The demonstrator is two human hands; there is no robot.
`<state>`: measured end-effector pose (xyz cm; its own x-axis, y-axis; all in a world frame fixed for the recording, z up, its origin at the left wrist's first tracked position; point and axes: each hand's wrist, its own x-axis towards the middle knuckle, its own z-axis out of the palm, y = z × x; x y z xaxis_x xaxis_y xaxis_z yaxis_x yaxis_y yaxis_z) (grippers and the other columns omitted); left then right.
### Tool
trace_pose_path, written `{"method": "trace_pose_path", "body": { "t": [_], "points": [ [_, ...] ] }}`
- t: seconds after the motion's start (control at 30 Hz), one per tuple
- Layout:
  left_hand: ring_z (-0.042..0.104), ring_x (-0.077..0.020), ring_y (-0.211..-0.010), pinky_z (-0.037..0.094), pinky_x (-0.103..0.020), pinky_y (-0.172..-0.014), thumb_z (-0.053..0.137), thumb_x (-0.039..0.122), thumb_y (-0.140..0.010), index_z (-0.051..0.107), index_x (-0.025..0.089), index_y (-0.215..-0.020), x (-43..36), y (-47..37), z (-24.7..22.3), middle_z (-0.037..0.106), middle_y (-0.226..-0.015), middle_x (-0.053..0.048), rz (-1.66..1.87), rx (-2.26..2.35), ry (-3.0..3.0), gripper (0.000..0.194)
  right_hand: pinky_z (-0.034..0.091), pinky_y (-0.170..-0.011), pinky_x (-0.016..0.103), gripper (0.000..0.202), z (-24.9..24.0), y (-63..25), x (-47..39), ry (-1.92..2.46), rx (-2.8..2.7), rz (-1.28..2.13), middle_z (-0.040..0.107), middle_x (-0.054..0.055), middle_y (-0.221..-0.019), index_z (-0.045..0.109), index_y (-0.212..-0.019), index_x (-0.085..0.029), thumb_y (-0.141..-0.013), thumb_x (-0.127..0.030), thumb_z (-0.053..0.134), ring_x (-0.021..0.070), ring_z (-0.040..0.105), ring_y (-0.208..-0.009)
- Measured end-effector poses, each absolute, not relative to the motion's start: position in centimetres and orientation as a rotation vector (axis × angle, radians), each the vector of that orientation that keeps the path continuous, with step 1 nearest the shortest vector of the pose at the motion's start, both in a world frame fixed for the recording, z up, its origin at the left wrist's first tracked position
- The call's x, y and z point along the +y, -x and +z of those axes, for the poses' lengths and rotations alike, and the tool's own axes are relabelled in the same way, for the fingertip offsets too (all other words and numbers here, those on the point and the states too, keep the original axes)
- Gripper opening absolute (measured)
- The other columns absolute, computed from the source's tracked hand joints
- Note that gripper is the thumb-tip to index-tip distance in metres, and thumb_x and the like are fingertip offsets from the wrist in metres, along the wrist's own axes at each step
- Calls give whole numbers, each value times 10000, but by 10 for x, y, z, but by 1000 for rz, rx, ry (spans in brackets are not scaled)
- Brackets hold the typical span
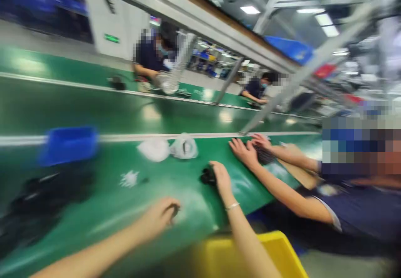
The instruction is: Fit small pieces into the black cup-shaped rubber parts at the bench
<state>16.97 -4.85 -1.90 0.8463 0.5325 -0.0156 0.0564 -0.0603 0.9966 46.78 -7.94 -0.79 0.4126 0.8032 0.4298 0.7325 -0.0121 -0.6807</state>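
In the head view my left hand (158, 217) hovers low over the green table, thumb and fingers curled round a small dark part (174, 211), too blurred to name. Farther right, my right hand (222, 177), with a bracelet at the wrist, cups the side of a cluster of small black parts (207, 176) on the table; its fingertips are partly hidden. A little pile of small white pieces (129, 179) lies beyond my left hand. Behind it are a white bag (154, 149) and a clear plastic bag (184, 146) with something dark inside.
A blue bin (70, 144) and a blurred heap of black items (46, 198) stand at left. A yellow bin (282, 248) is below the table edge. At right a co-worker's hands (247, 152) rest on dark parts. Metal posts (266, 98) rise behind; other people work across the line.
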Motion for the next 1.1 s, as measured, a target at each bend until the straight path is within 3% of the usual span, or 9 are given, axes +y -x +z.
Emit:
{"method": "trace_pose_path", "body": {
  "t": [0.13,0.23,0.37,0.53,0.63,0.73,0.87,1.0,1.1],
  "points": [
    [656,-102,-639,537,-236,-640,427,261,-903,609,181,-1016,-36,-105,-15,575,-981,-51,515,648,-1565,228,435,-912,462,478,-17,-478,-63,1709,-1218,204,639,156,-1051,634,-1042,-133,-922,-499,351,256,607,-962],
    [667,-106,-641,539,-232,-614,418,250,-904,598,177,-1020,-33,-79,-12,562,-991,-54,560,693,-1565,227,422,-900,469,479,-7,-463,-62,1796,-1002,-61,639,140,-1026,645,-1024,-126,-904,-506,379,270,588,-971],
    [673,-132,-700,557,-268,-649,421,252,-901,565,197,-1082,-33,-72,-12,546,-1030,-61,584,676,-1583,238,412,-919,420,323,20,-397,-71,1742,-1136,-237,629,103,-1021,639,-1015,-160,-900,-409,467,237,563,-988],
    [634,-212,-975,514,-384,-916,546,301,-845,515,233,-1152,-30,-67,-14,488,-1163,-80,582,607,-1561,316,482,-832,369,212,22,-293,-80,1638,-1427,62,604,96,-1036,613,-1037,-196,-905,-293,479,214,567,-978],
    [655,-210,-905,544,-410,-865,489,366,-877,464,235,-1159,-26,-63,-16,457,-1157,-81,542,569,-1507,312,444,-953,389,224,10,-268,-87,1667,-1532,75,582,93,-1107,589,-1091,-217,-904,-216,466,208,539,-1080],
    [663,-198,-784,568,-404,-781,486,398,-878,448,230,-1169,-23,-62,-15,481,-1057,-60,459,592,-1503,338,365,-1050,445,317,6,-284,-95,1829,-1536,-104,518,114,-1250,535,-1205,-217,-893,-202,484,229,454,-1213],
    [650,-189,-718,558,-384,-753,501,410,-872,500,221,-1164,-25,-60,-12,506,-1026,-60,403,605,-1634,347,268,-1077,560,482,8,-337,-98,2120,-1337,-424,320,157,-1438,418,-1352,-203,-886,-279,513,298,275,-1345],
    [656,-179,-710,554,-381,-752,514,393,-871,525,230,-1156,-25,-59,-13,486,-1141,-85,440,600,-1643,328,322,-1018,585,487,0,-366,-92,2259,-1362,-339,379,167,-1402,454,-1332,-205,-874,-344,546,335,313,-1319],
    [674,-195,-764,554,-390,-788,537,374,-859,528,230,-1155,-25,-58,-13,487,-1141,-80,470,583,-1512,329,260,-1027,632,485,0,-356,-89,2230,-1346,-369,361,172,-1417,441,-1336,-204,-888,-367,528,355,250,-1350]
  ]
}}
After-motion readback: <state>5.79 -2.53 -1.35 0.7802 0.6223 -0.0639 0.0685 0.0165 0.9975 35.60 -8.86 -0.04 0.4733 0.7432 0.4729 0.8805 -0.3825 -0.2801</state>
